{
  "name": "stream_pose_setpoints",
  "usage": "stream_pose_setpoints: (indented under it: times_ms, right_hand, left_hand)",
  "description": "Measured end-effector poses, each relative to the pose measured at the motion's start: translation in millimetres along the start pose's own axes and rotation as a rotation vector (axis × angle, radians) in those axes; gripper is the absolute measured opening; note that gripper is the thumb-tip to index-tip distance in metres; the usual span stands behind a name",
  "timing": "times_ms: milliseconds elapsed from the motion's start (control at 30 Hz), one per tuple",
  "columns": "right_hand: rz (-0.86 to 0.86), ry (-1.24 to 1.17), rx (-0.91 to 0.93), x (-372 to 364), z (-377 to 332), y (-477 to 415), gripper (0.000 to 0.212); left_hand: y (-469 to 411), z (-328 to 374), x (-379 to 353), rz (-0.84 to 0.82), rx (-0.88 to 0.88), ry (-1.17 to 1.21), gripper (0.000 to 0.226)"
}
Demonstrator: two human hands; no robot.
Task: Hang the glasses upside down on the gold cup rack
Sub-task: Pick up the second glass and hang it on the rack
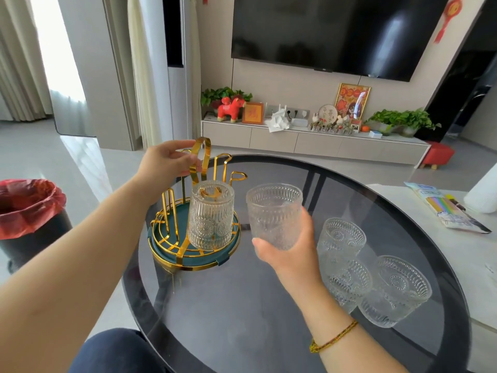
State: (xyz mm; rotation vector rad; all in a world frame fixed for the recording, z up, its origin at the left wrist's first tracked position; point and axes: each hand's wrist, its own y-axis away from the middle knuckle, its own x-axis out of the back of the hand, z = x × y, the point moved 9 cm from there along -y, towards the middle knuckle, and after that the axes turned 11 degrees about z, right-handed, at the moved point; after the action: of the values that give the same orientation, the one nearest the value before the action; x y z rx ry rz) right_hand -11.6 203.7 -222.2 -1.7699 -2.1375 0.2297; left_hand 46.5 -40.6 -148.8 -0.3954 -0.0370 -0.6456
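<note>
Clasped in the right hand (282, 254): one ribbed clear glass (274, 214), held mouth up, long axis near upright, bottom buried in the palm, lifted clear of the dark round glass table (242, 305). Just left of that grip, apart from it, a second glass (211, 215) hung upside down over a prong of the gold cup rack (193, 211), base on top, mouth down over the teal tray (161, 227) in the rack's base. Beyond and left of it, the left hand (166, 162) closed round the rack's tall looped handle (201, 157), with bare gold prongs (228, 168) standing free to the right of the handle. Right of the held glass and nearer, three more glasses (344, 238) grouped upright on the tabletop, close together. Far left on the floor, a bin with a red liner (29, 205). Far right, a printed packet (443, 208) lying on a pale surface.
</note>
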Motion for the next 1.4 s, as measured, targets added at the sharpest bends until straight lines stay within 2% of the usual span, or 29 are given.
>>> stream_pose_setpoints:
  times_ms: [133, 267, 467, 633, 867, 1000, 1400]
  right_hand:
    - [-0.035, 0.234, 0.110, 12, -36, -35, 0.093]
    - [-0.150, 0.569, 0.335, 12, -75, -74, 0.088]
    - [-0.453, 1.201, 0.793, -26, -119, -107, 0.080]
    - [-0.593, 1.579, 1.231, -73, -127, -98, 0.073]
    - [-0.779, 1.674, 1.494, -118, -106, -79, 0.052]
    - [-0.844, 1.710, 1.532, -128, -91, -71, 0.049]
    - [-0.830, 1.718, 1.622, -147, -67, -56, 0.050]
  left_hand:
    - [-2, 0, -1, -0.003, 0.010, 0.011, 0.029]
    - [-3, 1, -2, -0.019, 0.015, 0.042, 0.026]
    - [-3, 1, -3, -0.014, -0.014, 0.040, 0.023]
    - [-4, 3, -3, -0.021, -0.045, 0.022, 0.026]
    - [-5, 1, -2, -0.024, -0.059, 0.004, 0.031]
    - [-6, 0, -2, -0.010, -0.063, 0.000, 0.032]
    - [-7, -2, 0, 0.004, -0.094, -0.032, 0.030]
